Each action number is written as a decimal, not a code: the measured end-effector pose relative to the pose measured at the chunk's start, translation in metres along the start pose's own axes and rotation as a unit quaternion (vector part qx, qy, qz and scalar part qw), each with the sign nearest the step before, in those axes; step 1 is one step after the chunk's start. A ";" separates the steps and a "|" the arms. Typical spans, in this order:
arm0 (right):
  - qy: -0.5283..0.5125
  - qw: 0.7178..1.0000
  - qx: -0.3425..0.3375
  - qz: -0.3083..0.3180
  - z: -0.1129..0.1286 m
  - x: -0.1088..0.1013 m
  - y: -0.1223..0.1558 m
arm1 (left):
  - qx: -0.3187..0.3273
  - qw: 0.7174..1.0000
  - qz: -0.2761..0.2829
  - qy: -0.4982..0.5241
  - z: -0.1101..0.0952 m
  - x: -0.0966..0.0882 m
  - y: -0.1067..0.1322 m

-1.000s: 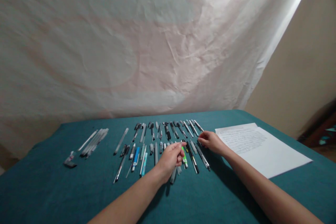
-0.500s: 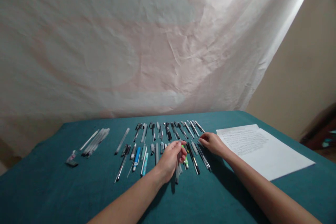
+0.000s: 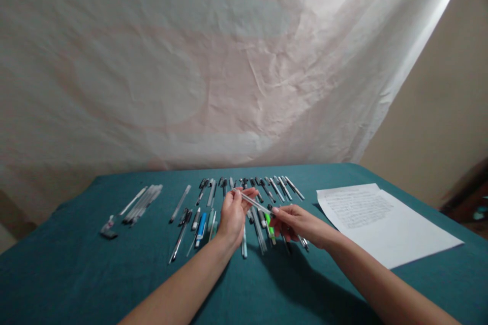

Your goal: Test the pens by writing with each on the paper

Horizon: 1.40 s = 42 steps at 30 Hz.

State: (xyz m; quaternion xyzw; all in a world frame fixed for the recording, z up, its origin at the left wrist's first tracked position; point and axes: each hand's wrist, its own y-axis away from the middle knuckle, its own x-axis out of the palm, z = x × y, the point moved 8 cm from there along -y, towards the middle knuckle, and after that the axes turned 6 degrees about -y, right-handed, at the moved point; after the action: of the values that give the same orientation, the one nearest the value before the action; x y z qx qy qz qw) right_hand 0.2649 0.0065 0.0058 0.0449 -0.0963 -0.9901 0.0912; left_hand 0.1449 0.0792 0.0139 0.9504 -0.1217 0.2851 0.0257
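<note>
– Grip, please: which fingers are clamped on what?

– Both sets, on one thing. The left hand (image 3: 232, 214) pinches one end of a thin, straight, see-through pen (image 3: 253, 202) between thumb and fingers, palm turned partly up. The right hand (image 3: 295, 222) has thumb and fingertips together on the other end.

– And where is that pen?

– Between the two hands, sloping down towards the right one, above the dark teal cloth (image 3: 114, 284).

– What lies around it?

– Rows of mostly black, grey and clear pens on the cloth, some hidden by the hands. Just below the held pen in view is a bright green tubular pen (image 3: 270, 230); left of the left hand, a thick blue pen with a pale end (image 3: 201, 230).

– Further out?

– On the left, a close bundle of translucent, slender pens (image 3: 143, 204), near a small dark-and-clear object (image 3: 109, 228) too blurred to identify. On the right, a white paper sheet covered in handwriting (image 3: 356, 210).
</note>
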 end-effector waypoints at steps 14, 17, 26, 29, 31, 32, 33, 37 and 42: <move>-0.028 0.993 -0.081 -0.081 0.002 -0.019 -0.007 | -0.041 0.996 0.083 0.002 0.018 0.019 0.014; 0.008 0.987 -0.126 -0.096 0.010 -0.021 -0.006 | -0.048 0.997 0.064 0.002 0.018 0.015 0.012; 0.038 0.991 -0.084 -0.099 0.004 -0.022 -0.009 | -0.048 0.997 0.065 0.001 0.022 0.013 0.010; 0.068 0.984 -0.117 -0.115 0.010 -0.025 -0.007 | -0.050 0.997 0.063 0.003 0.022 0.012 0.010; 0.068 0.984 -0.119 -0.115 0.010 -0.026 -0.007 | -0.048 0.997 0.062 0.003 0.022 0.012 0.010; 0.060 0.986 -0.109 -0.110 0.008 -0.026 -0.008 | -0.046 0.997 0.062 0.002 0.021 0.012 0.010; 0.053 0.989 -0.096 -0.103 0.006 -0.026 -0.009 | -0.043 0.997 0.063 0.001 0.021 0.012 0.010; 0.067 0.989 -0.084 -0.099 0.003 -0.027 -0.010 | -0.039 0.997 0.065 -0.006 0.022 0.012 0.010; 0.064 0.986 -0.103 -0.111 0.005 -0.028 -0.009 | -0.042 0.997 0.062 -0.004 0.024 0.009 0.008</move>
State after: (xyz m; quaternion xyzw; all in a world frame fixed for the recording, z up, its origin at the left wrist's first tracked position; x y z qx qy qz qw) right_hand 0.2899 0.0213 0.0110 0.1095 0.0175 -0.9938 -0.0090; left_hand 0.1630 0.0663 -0.0013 0.9402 -0.1929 0.2766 0.0473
